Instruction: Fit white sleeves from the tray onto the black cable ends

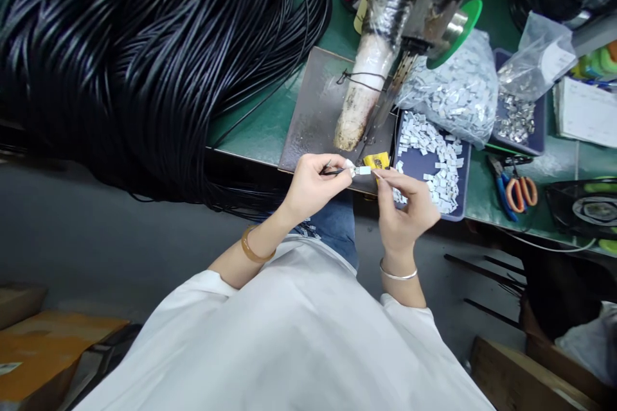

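My left hand (318, 187) is closed in a pinch around the end of a black cable (331, 172). At the cable's tip, just past the fingers, sits a small white rectangular connector (362, 170). My right hand (407, 205) is closed too, thumb and forefinger pinched close to the connector's free end; what lies between them is too small to make out. Behind the fingertips is a yellow piece (376, 160) with dark marks, partly covered. Beside my right hand stands a blue tray (413, 164) with many small white pieces (446, 164).
A large bundle of black cable (159, 58) covers the left. A plastic-wrapped duct (371, 64) comes down over a dark metal plate (313, 103). At right are a bag of white pieces (463, 90), a bin of metal parts (540, 125), orange-handled scissors (521, 192) and blue-handled pliers (502, 196).
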Demonstrator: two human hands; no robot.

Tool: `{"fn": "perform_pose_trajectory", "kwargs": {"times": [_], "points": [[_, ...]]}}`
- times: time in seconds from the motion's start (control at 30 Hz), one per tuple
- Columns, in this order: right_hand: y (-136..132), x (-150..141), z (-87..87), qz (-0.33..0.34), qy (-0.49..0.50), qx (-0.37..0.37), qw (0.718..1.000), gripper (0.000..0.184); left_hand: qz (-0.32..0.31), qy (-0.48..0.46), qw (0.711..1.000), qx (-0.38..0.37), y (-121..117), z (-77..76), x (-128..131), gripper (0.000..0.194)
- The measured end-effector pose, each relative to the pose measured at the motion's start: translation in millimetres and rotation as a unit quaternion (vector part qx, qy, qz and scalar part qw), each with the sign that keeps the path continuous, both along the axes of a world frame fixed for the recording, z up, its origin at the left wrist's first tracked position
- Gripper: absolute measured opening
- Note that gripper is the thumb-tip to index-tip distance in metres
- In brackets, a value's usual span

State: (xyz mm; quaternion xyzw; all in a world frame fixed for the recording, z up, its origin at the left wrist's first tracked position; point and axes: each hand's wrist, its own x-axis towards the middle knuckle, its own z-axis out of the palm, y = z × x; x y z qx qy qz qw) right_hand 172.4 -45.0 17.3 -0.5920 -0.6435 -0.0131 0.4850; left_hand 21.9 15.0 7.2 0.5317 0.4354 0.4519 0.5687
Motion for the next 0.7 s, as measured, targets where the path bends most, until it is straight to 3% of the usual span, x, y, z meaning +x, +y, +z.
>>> {"fn": "perform_pose_trajectory", "kwargs": {"times": [0.1,0.37,0.43,0.53,0.6,0.7], "points": [[6.0,-1.1,-6.6,0.03,-0.079,0.021,0.996,0.009,-0.001,0.007,1.0,0.007,0.1,0.8,0.9,0.009],[14.5,-5.4,-5.7,0.034,-0.108,0.038,0.993,0.013,0.017,0.015,1.0,0.021,1.7,5.2,3.0,0.012],[13.9,-6.9,-3.9,0.032,-0.074,0.029,0.996,0.009,0.018,0.015,1.0,0.019,1.9,4.2,2.6,0.012],[13.4,-1.5,1.6,-0.022,0.078,0.022,0.996,0.004,0.01,0.022,1.0,0.008,2.0,-0.7,2.1,0.012],[13.4,9.5,8.7,-0.093,0.163,0.085,0.979,0.011,0.002,0.033,0.999,0.007,1.7,-4.9,2.2,0.01],[9.9,31.7,23.7,-0.176,0.164,0.232,0.942,0.024,-0.01,0.038,0.999,0.009,-0.3,-9.2,2.1,0.011]]}}
